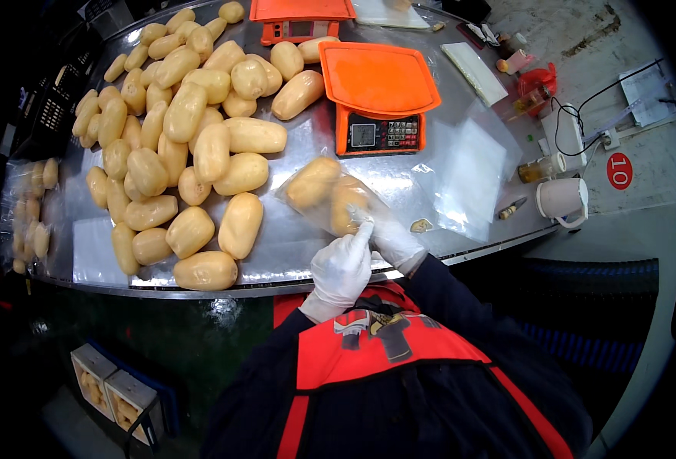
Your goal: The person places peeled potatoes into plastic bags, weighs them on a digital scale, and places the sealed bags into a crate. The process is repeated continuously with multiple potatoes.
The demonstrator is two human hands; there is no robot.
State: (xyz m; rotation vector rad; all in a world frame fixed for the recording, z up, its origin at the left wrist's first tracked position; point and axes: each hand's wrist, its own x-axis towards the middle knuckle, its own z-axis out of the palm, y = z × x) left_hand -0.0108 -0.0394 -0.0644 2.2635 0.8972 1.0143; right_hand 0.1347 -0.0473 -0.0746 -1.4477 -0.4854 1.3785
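A clear plastic bag point(330, 191) holding two pale yellow, oblong potato-like vegetables rests at the steel table's front, below the nearer orange scale point(376, 73). My left hand point(342, 268), in a white glove, has its fingertips pinched on the bag's near end. My right hand point(391, 239), also gloved, grips the same end from the right, its fingertips partly hidden by plastic and the left fingers. A large pile of the same vegetables point(185, 115) lies to the left.
A second orange scale point(299, 9) stands behind. Stacks of flat bags point(464, 176) lie at right, near a knife point(512, 208), a jar point(537, 170) and a white jug point(556, 199). Black crates point(47, 84) and bagged vegetables point(28, 214) are at far left; white boxes point(116, 390) stand below.
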